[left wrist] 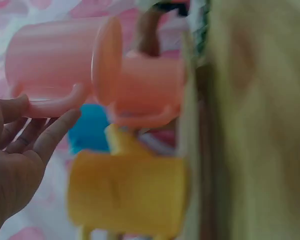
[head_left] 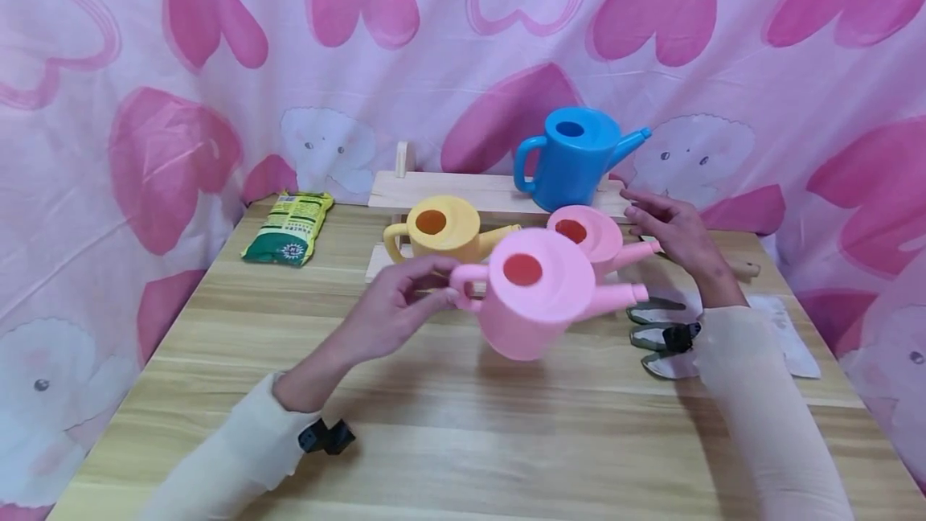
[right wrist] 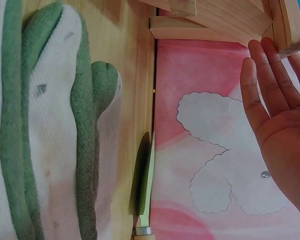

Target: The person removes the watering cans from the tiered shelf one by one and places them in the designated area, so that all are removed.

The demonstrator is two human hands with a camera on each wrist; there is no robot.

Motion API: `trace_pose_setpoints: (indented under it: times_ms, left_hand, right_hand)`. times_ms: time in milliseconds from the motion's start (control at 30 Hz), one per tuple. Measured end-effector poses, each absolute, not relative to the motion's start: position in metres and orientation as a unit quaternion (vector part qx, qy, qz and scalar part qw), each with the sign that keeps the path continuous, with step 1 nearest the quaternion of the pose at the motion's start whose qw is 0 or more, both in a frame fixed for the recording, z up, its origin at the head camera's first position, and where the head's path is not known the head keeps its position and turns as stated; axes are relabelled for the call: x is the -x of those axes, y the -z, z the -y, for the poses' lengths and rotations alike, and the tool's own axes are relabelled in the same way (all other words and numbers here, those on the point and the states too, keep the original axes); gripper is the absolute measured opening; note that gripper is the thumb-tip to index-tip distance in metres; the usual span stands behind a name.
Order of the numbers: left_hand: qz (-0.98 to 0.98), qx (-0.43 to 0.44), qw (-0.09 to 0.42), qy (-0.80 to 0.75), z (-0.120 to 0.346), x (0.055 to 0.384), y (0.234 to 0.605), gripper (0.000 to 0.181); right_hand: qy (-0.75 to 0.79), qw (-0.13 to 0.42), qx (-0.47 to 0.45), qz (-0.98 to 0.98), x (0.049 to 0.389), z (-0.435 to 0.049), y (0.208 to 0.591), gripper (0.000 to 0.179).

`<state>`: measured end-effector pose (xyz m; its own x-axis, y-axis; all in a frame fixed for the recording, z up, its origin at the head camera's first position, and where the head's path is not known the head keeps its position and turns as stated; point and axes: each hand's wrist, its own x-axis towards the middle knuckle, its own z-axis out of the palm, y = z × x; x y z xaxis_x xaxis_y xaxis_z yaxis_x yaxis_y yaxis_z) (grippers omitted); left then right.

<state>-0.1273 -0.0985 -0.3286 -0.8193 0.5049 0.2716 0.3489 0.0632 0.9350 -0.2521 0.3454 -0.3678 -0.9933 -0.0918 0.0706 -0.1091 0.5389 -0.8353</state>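
My left hand (head_left: pixel 401 304) pinches the handle of a pink watering can (head_left: pixel 535 304), which is held up above the table, spout toward the right. In the left wrist view, thumb and fingers meet around the handle of this pink can (left wrist: pixel 60 65). A yellow watering can (head_left: pixel 444 227) and a second pink can (head_left: pixel 589 231) stand on the lower tier of a wooden shelf (head_left: pixel 463 191). On its upper tier is a blue watering can (head_left: pixel 571 159). With its fingers nearly straight, my right hand (head_left: pixel 676 235) is at the shelf's right end; the right wrist view shows fingertips by the wood.
A yellow and green packet (head_left: pixel 289 227) lies at the back left of the table (head_left: pixel 434 449). Green and white work gloves (head_left: pixel 658 336) lie on the right, and a small trowel (right wrist: pixel 146 190) with a wooden handle lies behind them. A patterned pink curtain (head_left: pixel 434 63) hangs behind.
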Motion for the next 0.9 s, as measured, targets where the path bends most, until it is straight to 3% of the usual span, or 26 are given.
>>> trace_pose_setpoints:
  times_ms: [367, 900]
  left_hand:
    - [-0.729, -0.27, 0.178, -0.603, 0.058, 0.121, 0.39, 0.022]
    - [-0.676, -0.324, 0.232, -0.62, 0.02, 0.133, 0.425, 0.021]
  right_hand:
    - [-0.474, 0.015, -0.06, 0.878, 0.252, -0.345, 0.367, 0.059]
    - [-0.473, 0.02, -0.069, 0.878, 0.254, -0.348, 0.37, 0.056]
